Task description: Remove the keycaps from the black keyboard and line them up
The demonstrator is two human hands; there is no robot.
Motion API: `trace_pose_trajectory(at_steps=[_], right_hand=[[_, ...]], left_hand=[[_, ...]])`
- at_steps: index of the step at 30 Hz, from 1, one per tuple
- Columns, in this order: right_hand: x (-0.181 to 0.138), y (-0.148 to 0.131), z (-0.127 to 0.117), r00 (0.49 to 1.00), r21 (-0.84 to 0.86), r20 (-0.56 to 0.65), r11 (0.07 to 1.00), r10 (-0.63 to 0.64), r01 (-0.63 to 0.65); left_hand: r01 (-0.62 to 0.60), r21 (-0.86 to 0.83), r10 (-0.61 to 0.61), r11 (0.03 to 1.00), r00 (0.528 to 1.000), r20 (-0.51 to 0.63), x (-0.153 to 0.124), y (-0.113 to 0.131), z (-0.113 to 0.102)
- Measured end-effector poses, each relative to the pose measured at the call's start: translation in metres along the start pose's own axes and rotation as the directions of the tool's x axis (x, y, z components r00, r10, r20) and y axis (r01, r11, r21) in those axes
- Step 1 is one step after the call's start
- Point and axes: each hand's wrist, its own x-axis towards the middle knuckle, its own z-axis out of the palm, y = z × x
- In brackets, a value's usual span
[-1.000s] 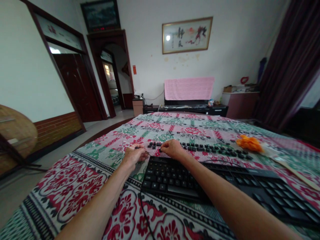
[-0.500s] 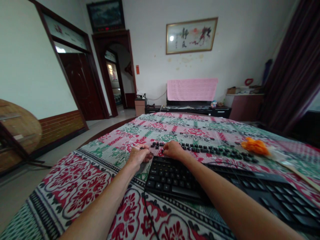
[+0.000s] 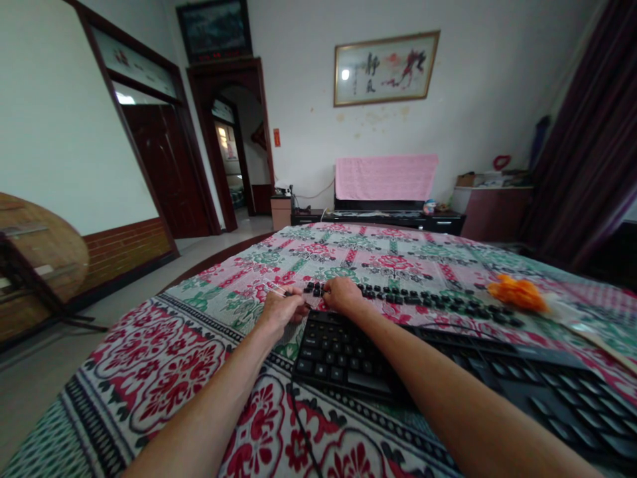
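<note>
A black keyboard (image 3: 334,352) lies in front of me; its lower rows carry keycaps and its upper part looks bare. Beyond it, loose black keycaps (image 3: 398,295) are lined up on the patterned tablecloth. My left hand (image 3: 281,311) is closed at the keyboard's far left corner, with thin white sticks (image 3: 273,288) poking out past its fingers and a small dark piece beside them. Bent over the left end of the keycap row, my right hand (image 3: 343,295) has its fingers pinched together on the far side of the keyboard. What its fingertips hold is hidden.
A second black keyboard (image 3: 567,392) lies to the right, with a cable along its back. An orange fluffy duster (image 3: 517,293) with a pale handle rests at the far right. The keyboard's cable (image 3: 301,418) runs toward me over the tablecloth (image 3: 189,372).
The whole view has shifted slightly as my head moved. Both hands stay near the same spots, the left still holding the thin white sticks.
</note>
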Motion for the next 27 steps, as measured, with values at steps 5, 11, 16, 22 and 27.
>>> trace_pose_trajectory(at_steps=[5,11,16,22,27], right_hand=[[0.002,0.002,0.004,1.0,-0.001,-0.023,1.0,-0.011,0.011],[-0.004,0.015,-0.007,0.995,-0.014,-0.04,0.996,-0.089,0.089],[-0.029,0.038,-0.026,0.993,-0.016,-0.044,0.994,-0.111,0.111],[-0.067,0.06,-0.037,0.978,0.181,0.027,0.963,-0.208,0.2],[-0.078,0.07,-0.038,0.934,0.346,0.102,0.893,-0.341,0.288]], left_hand=[[0.009,0.009,-0.009,1.0,1.0,-0.019,-0.003,0.002,0.003],[0.0,-0.026,0.0,1.0,1.0,0.003,0.001,0.003,-0.001],[-0.065,-0.071,0.072,0.995,0.993,0.095,-0.009,0.02,-0.002],[-0.172,0.138,0.095,0.975,0.891,0.444,-0.031,0.038,0.002],[-0.266,0.276,0.094,0.924,0.855,0.509,-0.041,0.04,0.009]])
